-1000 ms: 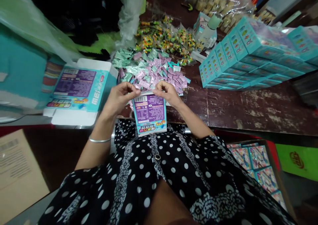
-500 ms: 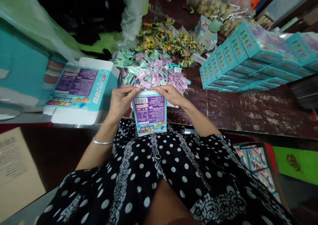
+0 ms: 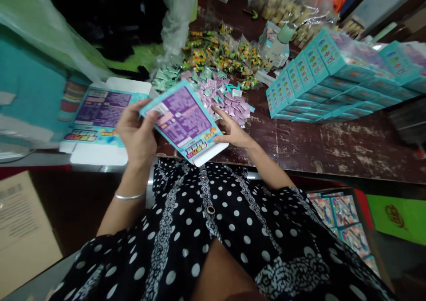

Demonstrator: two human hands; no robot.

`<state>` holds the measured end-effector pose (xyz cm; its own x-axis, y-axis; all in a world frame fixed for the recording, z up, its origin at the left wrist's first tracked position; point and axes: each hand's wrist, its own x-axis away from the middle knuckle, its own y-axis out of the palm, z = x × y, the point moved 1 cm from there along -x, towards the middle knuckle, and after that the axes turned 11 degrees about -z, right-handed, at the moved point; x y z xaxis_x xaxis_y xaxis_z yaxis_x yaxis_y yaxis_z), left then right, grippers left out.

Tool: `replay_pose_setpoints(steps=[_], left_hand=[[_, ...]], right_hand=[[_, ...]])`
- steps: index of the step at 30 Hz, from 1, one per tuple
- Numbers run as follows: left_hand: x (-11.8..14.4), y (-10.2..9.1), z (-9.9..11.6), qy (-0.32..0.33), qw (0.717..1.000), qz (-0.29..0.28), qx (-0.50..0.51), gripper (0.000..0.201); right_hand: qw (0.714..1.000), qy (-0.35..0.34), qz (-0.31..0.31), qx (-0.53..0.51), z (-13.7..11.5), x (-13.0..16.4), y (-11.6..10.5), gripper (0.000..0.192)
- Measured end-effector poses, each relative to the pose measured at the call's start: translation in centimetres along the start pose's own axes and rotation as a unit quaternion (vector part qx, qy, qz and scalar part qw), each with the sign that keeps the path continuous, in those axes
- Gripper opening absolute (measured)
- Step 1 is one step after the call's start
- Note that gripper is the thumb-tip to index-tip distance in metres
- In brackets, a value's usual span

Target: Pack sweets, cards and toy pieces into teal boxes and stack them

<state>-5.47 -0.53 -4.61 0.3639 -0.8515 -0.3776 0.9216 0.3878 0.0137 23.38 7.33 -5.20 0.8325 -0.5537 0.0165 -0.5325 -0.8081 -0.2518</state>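
Observation:
A teal and purple printed cardboard box is held tilted above the table's front edge, its printed panel facing up. At its lower right end a white flap sticks out. My left hand grips the upper left end, thumb on top and fingers behind. Around the right edge is my right hand, its thumb on the panel near the flap and its other fingers partly behind the box. Just behind lie loose green and purple sachets. Left of my left hand are flat unfolded boxes with the same print.
Finished-looking teal boxes stand stacked on the right of the worn table. Small bags of orange and green pieces lie at the back. An open carton of picture packets sits low at right, a brown carton at left.
The box has turned from upright to a slant and risen from my lap. My left hand has moved left with its end; my right hand has shifted from the top edge to the lower right end.

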Motion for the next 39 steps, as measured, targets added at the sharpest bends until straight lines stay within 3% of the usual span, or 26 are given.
replay_pose_setpoints(steps=[2, 4, 7, 9, 10, 12, 14, 16, 19, 21, 22, 25, 27, 30, 35, 37, 39], left_hand=[[-0.4, -0.3, -0.3, -0.002, 0.998, 0.06, 0.024, 0.045], [-0.4, -0.8, -0.2, -0.024, 0.999, 0.037, 0.028, 0.057], [-0.1, -2.0, 1.9, 0.005, 0.987, -0.096, -0.131, 0.093], [0.1, -2.8, 4.3, 0.076, 0.928, -0.184, -0.315, 0.115], [0.3, -3.1, 5.4, 0.103, 0.893, -0.229, -0.373, 0.115], [0.4, -3.2, 7.0, 0.115, 0.844, -0.358, -0.383, 0.101], [0.5, -3.1, 7.5, 0.047, 0.806, -0.5, -0.313, 0.084], [0.3, -3.3, 7.3, -0.05, 0.791, -0.548, -0.269, 0.072], [-0.1, -4.9, 6.8, -0.123, 0.837, -0.439, -0.303, 0.061], [-0.1, -6.3, 6.7, -0.142, 0.854, -0.358, -0.35, 0.053], [0.0, -7.0, 6.8, -0.153, 0.853, -0.331, -0.373, 0.049], [0.7, -8.0, 6.8, -0.192, 0.842, -0.289, -0.413, 0.043], [1.3, -8.0, 6.8, -0.217, 0.841, -0.282, -0.408, 0.045], [2.1, -7.5, 6.7, -0.225, 0.849, -0.291, -0.379, 0.047], [2.2, -7.5, 7.0, -0.233, 0.855, -0.287, -0.365, 0.043], [2.2, -7.7, 7.2, -0.229, 0.856, -0.277, -0.372, 0.041], [2.2, -7.9, 7.5, -0.221, 0.853, -0.274, -0.386, 0.038]], right_hand=[[0.998, -0.019, 0.012, -0.056, -0.3, 0.1, -1.3, 0.129], [0.994, -0.037, 0.035, -0.098, -1.3, 0.2, -3.1, 0.125], [0.992, -0.042, 0.008, -0.118, -3.4, 0.2, -5.3, 0.119], [0.992, -0.029, -0.063, -0.104, -4.5, -0.2, -5.3, 0.111], [0.989, -0.024, -0.108, -0.097, -4.8, -0.4, -4.8, 0.105], [0.977, -0.032, -0.184, -0.098, -4.8, -1.1, -3.0, 0.092], [0.97, -0.049, -0.205, -0.117, -4.2, -1.7, -1.4, 0.084], [0.978, -0.048, -0.159, -0.126, -3.2, -1.8, -1.1, 0.083], [0.999, 0.007, 0.021, -0.036, -1.4, -0.5, -3.5, 0.069], [0.983, 0.065, 0.132, 0.113, -0.2, 1.1, -5.4, 0.046], [0.964, 0.096, 0.153, 0.194, 0.4, 1.9, -6.0, 0.034], [0.908, 0.163, 0.086, 0.375, 1.7, 4.1, -5.8, 0.016], [0.883, 0.173, 0.029, 0.436, 2.2, 5.1, -4.5, 0.028], [0.856, 0.172, 0.001, 0.487, 2.3, 6.2, -2.7, 0.041], [0.827, 0.179, -0.024, 0.532, 2.4, 7.6, -1.6, 0.029], [0.83, 0.165, -0.032, 0.531, 2.6, 8.0, -1.8, 0.023], [0.835, 0.156, -0.006, 0.528, 2.8, 8.3, -2.3, 0.029]])
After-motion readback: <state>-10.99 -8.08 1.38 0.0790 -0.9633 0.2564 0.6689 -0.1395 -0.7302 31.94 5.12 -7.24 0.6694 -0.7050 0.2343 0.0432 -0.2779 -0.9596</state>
